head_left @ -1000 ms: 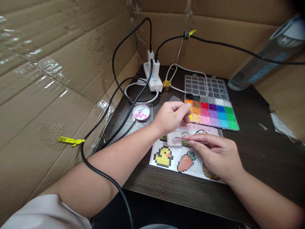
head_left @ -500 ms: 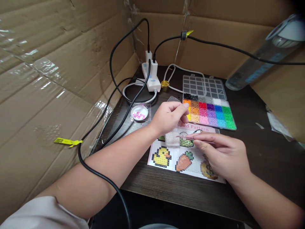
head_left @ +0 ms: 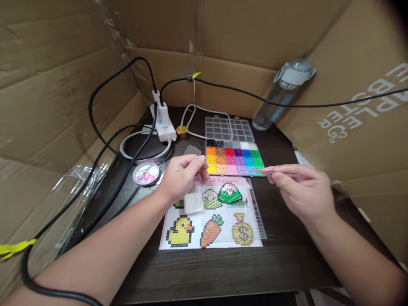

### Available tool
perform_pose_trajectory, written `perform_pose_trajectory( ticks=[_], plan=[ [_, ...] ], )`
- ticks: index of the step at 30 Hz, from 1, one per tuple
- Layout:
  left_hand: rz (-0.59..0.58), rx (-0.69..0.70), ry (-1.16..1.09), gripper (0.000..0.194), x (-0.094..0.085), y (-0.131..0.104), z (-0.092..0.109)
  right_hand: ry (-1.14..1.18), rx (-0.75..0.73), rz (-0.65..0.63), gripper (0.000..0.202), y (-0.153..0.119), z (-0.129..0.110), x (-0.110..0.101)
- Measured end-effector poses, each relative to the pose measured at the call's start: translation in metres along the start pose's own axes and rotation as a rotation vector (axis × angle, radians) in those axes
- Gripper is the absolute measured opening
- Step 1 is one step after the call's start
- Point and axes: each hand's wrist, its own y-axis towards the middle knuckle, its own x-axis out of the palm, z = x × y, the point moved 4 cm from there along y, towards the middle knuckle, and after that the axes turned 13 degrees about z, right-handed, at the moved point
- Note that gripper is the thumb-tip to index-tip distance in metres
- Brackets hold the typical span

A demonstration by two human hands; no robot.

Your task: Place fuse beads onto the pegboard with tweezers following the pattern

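Note:
My left hand [head_left: 183, 176] is closed with fingertips together above the pattern sheet [head_left: 196, 219]; what they pinch, if anything, I cannot make out. Just beneath it is a small clear pack of white beads [head_left: 193, 204]; whether the hand touches it is unclear. My right hand [head_left: 304, 189] grips pink tweezers [head_left: 266, 171], whose tips point left by the front right corner of the bead box [head_left: 234, 174]. A green-and-white bead figure [head_left: 230, 194] lies on the sheet's upper right, near a clear pegboard [head_left: 257, 212].
A white dish of pink beads [head_left: 145, 174] sits at left. Behind it are a power strip [head_left: 165, 129], a gold cup [head_left: 181, 132] and a clear lid [head_left: 193, 150]. A black cable [head_left: 127, 159] loops over the left side. A bottle [head_left: 277, 100] leans at the back right.
My right hand has drawn the tweezers away from the white bead pack, rightward toward the bead box. The bead figure is uncovered. My view has turned right; the left hand stays over the pack.

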Motion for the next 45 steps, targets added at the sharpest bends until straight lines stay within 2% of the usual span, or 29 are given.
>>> perform_pose_trajectory(
  ticks=[5,14,19,28,45],
  plan=[
    [0.001,0.023,0.018,0.032,0.001,-0.001,0.001,0.027,0.168,-0.119,0.013,-0.01,0.021,0.021],
    [0.008,-0.008,0.016,0.029,0.002,-0.001,-0.001,-0.059,0.164,-0.236,0.009,-0.014,0.018,0.027],
    [0.007,0.043,0.038,0.03,0.001,-0.001,-0.002,-0.046,0.176,-0.224,0.007,-0.014,0.018,0.029],
    [-0.001,0.045,0.04,0.03,0.002,0.0,-0.001,-0.119,0.121,-0.166,0.006,-0.016,0.016,0.031],
    [-0.018,0.025,-0.013,0.03,0.004,-0.001,-0.002,-0.148,0.073,-0.162,0.007,-0.018,0.014,0.032]
  ],
)
